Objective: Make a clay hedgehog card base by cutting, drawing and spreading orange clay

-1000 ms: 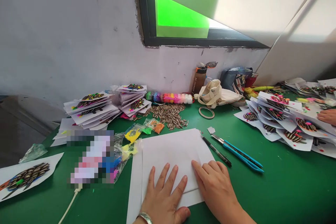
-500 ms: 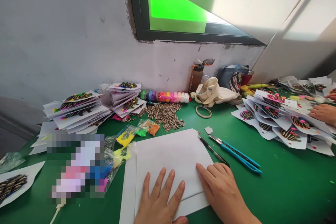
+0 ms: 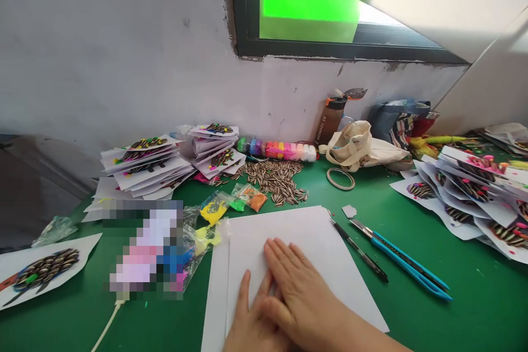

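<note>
White paper sheets (image 3: 330, 264) lie stacked on the green table, the top one shifted a little from those below. My left hand (image 3: 253, 319) rests on the top sheet with its fingers spread, partly covered by my other hand. Across it lies my right hand (image 3: 301, 291), flat on the paper, its fingers stretched out side by side and nothing held in them. To the right of the sheets are a black pen (image 3: 358, 250) and a blue-handled craft knife (image 3: 404, 261) with its blade out.
Sunflower seeds (image 3: 280, 179) are heaped behind the paper, near a tape roll (image 3: 340, 179). Bags of coloured clay (image 3: 214, 209) lie at the left. Seed-decorated cards (image 3: 152, 168) are piled left and right. A bottle (image 3: 330, 118) and cloth bag (image 3: 363, 148) stand by the wall.
My right hand has moved left from the paper's edge onto my left hand. The top sheet's fold no longer shows and it spreads further right. The view has turned left.
</note>
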Tool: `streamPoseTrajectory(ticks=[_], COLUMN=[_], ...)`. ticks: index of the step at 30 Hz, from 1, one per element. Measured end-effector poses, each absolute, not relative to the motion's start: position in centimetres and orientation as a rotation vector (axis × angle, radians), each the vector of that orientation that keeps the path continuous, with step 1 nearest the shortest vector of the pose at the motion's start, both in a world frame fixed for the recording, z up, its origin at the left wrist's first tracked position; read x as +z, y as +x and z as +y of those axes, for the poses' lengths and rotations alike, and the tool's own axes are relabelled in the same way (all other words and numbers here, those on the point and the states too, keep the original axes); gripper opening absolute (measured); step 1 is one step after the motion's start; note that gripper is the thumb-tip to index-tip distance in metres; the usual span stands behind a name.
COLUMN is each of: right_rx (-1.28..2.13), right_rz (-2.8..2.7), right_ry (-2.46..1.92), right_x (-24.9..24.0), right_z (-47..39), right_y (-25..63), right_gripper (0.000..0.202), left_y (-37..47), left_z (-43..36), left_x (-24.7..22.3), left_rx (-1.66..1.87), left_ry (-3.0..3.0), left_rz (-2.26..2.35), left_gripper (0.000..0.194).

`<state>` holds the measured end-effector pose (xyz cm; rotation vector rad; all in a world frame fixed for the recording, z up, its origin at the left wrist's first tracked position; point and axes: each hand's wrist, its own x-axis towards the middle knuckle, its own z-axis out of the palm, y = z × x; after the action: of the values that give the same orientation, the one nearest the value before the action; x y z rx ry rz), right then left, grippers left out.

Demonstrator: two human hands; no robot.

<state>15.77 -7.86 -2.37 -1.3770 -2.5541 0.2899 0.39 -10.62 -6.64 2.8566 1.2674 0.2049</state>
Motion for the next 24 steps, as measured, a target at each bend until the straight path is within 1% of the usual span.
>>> streamPoseTrajectory(ticks=[3,5,9,11,14,18,22,24], right_rx=[0.164,0.056,-0.104,-0.119,-0.116,-0.077,-0.017,0.009], right_rz=[-2.560,-2.567,-2.530,-2.508,-2.493,-2.511,-2.519,-2.526], right_ry=[-1.492,-1.469,-1.395,-1.394,-1.420,-1.477,-1.527,-1.543], right_x=[-3.0,-3.6,-4.6,-4.9,-5.1,-5.2,-4.9,-4.6], right_z=[-7.7,-7.8,-7.9,-7.9,-8.0,-8.1,-8.0,-8.1], right_y=[17.7,18.4,18.6,18.4,18.2,18.0,17.7,17.6], right_gripper=[0.068,0.070,0.071,0.071,0.071,0.068,0.066,0.065], left_y=[0.7,0.3,-2.6,-4.6,-7.1,-8.7,-10.0,-10.1], left_z=[-11.3,-11.5,-11.7,-11.9,-12.4,-14.3,-16.6,-17.0], left_x=[-6.2,-6.0,-5.4,-4.8,-4.3,-5.0,-5.1,-4.4], left_rx=[0.269,0.297,0.347,0.313,0.243,0.210,-0.002,0.047], left_ry=[2.896,2.922,3.044,3.169,3.227,3.137,2.933,2.936], left_rz=[1.258,1.295,1.359,1.224,1.191,1.291,1.564,1.584], left_gripper=[0.048,0.042,0.040,0.042,0.045,0.046,0.046,0.044])
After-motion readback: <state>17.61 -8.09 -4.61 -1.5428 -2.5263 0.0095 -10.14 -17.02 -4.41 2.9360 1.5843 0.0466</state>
